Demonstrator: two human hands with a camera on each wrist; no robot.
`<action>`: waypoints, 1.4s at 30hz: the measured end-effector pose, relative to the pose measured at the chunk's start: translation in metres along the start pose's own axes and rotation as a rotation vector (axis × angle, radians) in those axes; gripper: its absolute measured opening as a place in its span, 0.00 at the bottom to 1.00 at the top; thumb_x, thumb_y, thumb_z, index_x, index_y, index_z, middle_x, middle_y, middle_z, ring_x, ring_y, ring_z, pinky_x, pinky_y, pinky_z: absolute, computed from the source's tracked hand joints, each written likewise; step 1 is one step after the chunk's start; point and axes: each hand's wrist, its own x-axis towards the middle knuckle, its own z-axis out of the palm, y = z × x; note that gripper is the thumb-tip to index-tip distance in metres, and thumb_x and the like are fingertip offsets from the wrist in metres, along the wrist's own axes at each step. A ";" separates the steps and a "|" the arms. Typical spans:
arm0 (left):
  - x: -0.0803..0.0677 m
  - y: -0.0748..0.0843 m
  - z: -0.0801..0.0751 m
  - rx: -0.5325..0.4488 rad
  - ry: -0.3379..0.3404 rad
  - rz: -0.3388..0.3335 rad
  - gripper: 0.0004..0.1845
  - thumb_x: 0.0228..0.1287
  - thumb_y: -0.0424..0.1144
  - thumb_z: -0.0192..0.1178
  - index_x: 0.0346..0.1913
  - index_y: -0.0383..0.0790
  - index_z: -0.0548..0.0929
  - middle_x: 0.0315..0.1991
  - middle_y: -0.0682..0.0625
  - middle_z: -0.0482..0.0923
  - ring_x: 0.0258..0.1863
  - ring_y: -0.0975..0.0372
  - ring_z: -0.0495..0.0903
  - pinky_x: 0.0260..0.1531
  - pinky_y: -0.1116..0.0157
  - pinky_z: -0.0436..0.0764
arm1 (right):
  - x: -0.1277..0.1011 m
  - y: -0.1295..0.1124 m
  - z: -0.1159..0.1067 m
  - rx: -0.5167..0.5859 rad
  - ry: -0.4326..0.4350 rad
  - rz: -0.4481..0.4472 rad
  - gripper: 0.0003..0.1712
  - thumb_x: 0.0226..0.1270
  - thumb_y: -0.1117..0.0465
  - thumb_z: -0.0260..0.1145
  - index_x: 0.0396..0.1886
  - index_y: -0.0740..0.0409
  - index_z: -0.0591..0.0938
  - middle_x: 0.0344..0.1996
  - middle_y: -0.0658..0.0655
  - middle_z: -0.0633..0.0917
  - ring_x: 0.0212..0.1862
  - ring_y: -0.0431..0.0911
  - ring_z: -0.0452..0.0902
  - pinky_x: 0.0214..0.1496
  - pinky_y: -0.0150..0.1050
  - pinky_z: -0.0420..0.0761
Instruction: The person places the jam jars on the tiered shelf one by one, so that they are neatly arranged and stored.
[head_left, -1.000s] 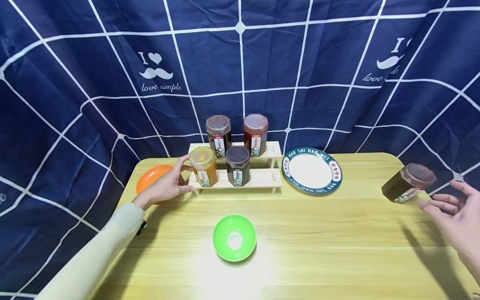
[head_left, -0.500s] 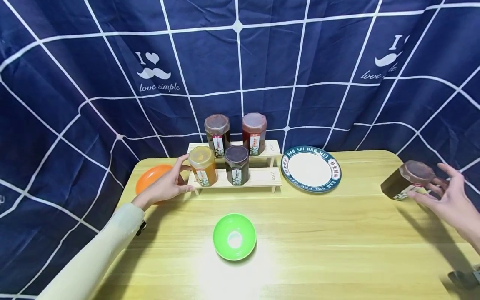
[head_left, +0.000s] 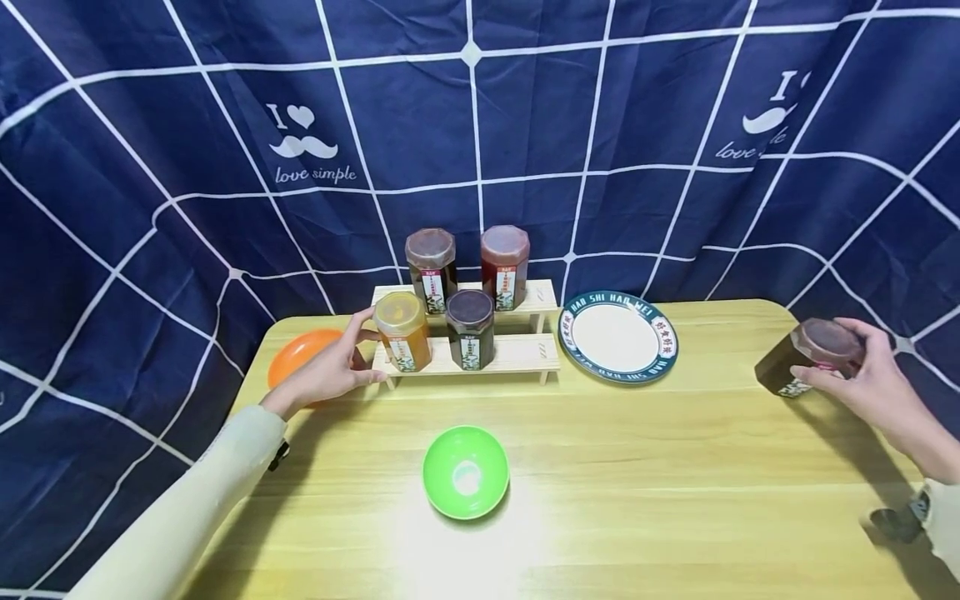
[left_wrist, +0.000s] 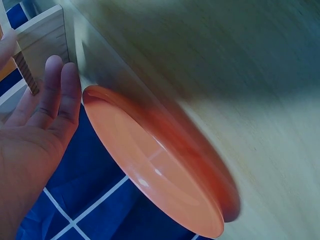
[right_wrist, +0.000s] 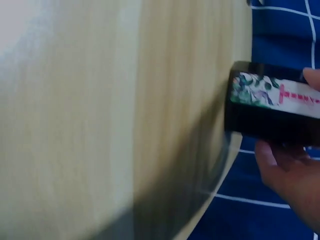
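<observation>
At the table's right end my right hand (head_left: 877, 392) has its thumb and fingers on either side of a dark jam jar (head_left: 806, 358). In the right wrist view its flowered label (right_wrist: 272, 95) faces the camera. My left hand (head_left: 330, 371) holds the left end of a two-tier wooden rack (head_left: 525, 354), thumb at the lower shelf's front edge, fingers reaching behind. Right beside those fingers stands a yellow jar (head_left: 405, 333). A black jar (head_left: 470, 331) shares the lower shelf; a dark jar (head_left: 432, 271) and a red jar (head_left: 505, 267) stand on the upper one.
An orange plate (left_wrist: 155, 165) lies behind the left forearm. Right of the rack is a white plate with a teal rim (head_left: 570, 333). A green bowl (head_left: 465, 472) sits nearer the front. A blue cloth with white lines (head_left: 420, 117) hangs behind the table.
My right hand has moved left from beside the dark jar and taken hold of it. The left hand has stayed at the rack's end. The view has shifted slightly.
</observation>
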 end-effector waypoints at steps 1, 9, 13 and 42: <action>0.000 0.000 0.000 0.000 0.002 0.001 0.56 0.68 0.27 0.76 0.86 0.48 0.48 0.69 0.30 0.77 0.32 0.54 0.84 0.37 0.60 0.84 | 0.001 0.000 0.002 -0.002 0.013 0.002 0.49 0.63 0.85 0.70 0.71 0.39 0.64 0.50 0.34 0.83 0.47 0.24 0.82 0.47 0.17 0.77; 0.001 0.000 0.001 -0.003 -0.006 -0.011 0.57 0.67 0.26 0.76 0.86 0.51 0.48 0.69 0.31 0.77 0.33 0.53 0.85 0.38 0.59 0.85 | -0.007 -0.004 0.011 -0.247 0.121 0.120 0.53 0.65 0.66 0.82 0.80 0.40 0.61 0.44 0.26 0.75 0.39 0.20 0.74 0.42 0.16 0.70; 0.001 0.001 0.001 0.001 -0.009 -0.009 0.57 0.67 0.26 0.76 0.86 0.50 0.47 0.69 0.31 0.77 0.33 0.53 0.85 0.38 0.59 0.85 | -0.014 -0.008 0.013 -0.406 0.155 0.192 0.60 0.65 0.54 0.84 0.88 0.51 0.56 0.45 0.30 0.72 0.41 0.20 0.65 0.40 0.24 0.65; -0.001 0.000 0.002 0.002 0.005 0.000 0.57 0.67 0.26 0.76 0.86 0.48 0.47 0.69 0.29 0.77 0.33 0.53 0.84 0.38 0.57 0.84 | -0.038 -0.067 0.063 -0.266 0.168 0.091 0.57 0.58 0.61 0.88 0.82 0.46 0.65 0.44 0.33 0.80 0.37 0.20 0.80 0.39 0.16 0.76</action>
